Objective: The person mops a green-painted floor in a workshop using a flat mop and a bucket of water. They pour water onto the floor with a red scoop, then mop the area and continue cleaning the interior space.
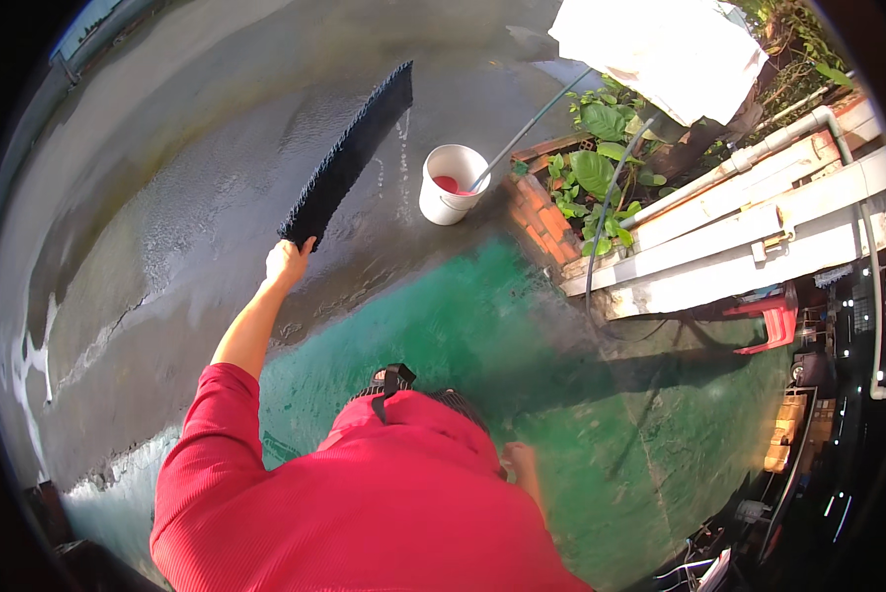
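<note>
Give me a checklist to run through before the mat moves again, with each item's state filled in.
1. Left hand gripping the dark mat: ok, closed on its near end.
2. Mat apart from the white bucket: ok, a gap shows between them.
3. Bucket upright: ok, with a pole slanting into it.
4. Grey ground dry: not ok, it gleams and looks wet.
5. Mat's far end off the ground: cannot tell from this one view.
6. Right hand free: cannot tell, it is small and partly hidden.
</note>
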Motion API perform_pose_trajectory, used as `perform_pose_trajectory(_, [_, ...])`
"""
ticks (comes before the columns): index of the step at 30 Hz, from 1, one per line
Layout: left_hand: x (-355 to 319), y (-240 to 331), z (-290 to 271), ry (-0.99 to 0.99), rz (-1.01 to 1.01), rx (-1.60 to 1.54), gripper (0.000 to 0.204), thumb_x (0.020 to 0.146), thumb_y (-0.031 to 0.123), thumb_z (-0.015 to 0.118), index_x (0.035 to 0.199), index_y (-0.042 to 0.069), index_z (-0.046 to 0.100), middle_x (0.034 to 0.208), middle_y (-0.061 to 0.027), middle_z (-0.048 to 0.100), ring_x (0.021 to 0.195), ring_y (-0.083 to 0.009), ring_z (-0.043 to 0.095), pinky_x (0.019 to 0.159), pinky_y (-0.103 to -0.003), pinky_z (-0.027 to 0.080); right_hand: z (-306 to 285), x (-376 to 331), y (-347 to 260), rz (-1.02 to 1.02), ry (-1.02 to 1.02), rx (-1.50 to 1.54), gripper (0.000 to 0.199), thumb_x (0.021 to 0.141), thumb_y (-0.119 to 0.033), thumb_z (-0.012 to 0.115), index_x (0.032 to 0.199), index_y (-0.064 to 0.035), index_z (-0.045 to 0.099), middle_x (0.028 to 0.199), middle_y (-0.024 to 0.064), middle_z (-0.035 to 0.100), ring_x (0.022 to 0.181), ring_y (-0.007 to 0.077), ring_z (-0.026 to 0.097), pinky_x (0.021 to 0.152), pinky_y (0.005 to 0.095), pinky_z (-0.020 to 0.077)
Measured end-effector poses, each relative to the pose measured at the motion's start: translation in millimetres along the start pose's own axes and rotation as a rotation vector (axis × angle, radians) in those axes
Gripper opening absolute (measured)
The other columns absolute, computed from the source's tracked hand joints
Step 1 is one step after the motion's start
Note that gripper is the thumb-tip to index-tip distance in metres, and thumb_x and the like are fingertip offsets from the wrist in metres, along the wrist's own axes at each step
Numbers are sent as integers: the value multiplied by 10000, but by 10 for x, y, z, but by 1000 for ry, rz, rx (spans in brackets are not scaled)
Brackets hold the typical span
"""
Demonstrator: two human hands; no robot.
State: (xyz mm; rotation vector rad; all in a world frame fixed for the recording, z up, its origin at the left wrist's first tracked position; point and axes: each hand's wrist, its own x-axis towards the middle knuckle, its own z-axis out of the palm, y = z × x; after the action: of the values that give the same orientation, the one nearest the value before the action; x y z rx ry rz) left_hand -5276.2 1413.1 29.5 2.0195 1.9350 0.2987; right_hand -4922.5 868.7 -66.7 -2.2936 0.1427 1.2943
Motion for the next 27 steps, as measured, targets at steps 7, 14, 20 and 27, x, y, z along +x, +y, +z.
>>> perform_pose_trajectory(7, [323,76,-272,103,18,-15,649,782,573,466,741,-59,604,761,-259,599,735,-391,596,679,-421,483,246,246,468,-77,-73,87,173,741,-150,563,880,-57,609,749,73,611,641,175,599,485,340,475])
perform_pose_trajectory(14, [345,116,-287,114,33,-19,647,777,576,469,788,-58,599,797,-253,603,765,-388,596,705,-419,477,398,-144,-314,-126,28,87,143,769,-176,569,858,-68,601,757,34,613,660,139,604,498,300,461])
perform_pose_trajectory(20, [303,20,-275,105,24,-13,642,776,574,473,789,-56,596,797,-251,604,771,-384,597,709,-420,476,417,-157,-435,-131,0,59,155,792,-163,553,903,-58,578,806,52,606,717,188,600,593,374,489])
perform_pose_trajectory(27, [174,-78,-293,107,10,-17,641,778,568,476,789,-63,590,790,-256,601,766,-387,597,706,-421,476,406,-9,-49,-80,-30,43,134,780,-183,566,867,-86,596,746,21,610,670,156,602,559,359,469])
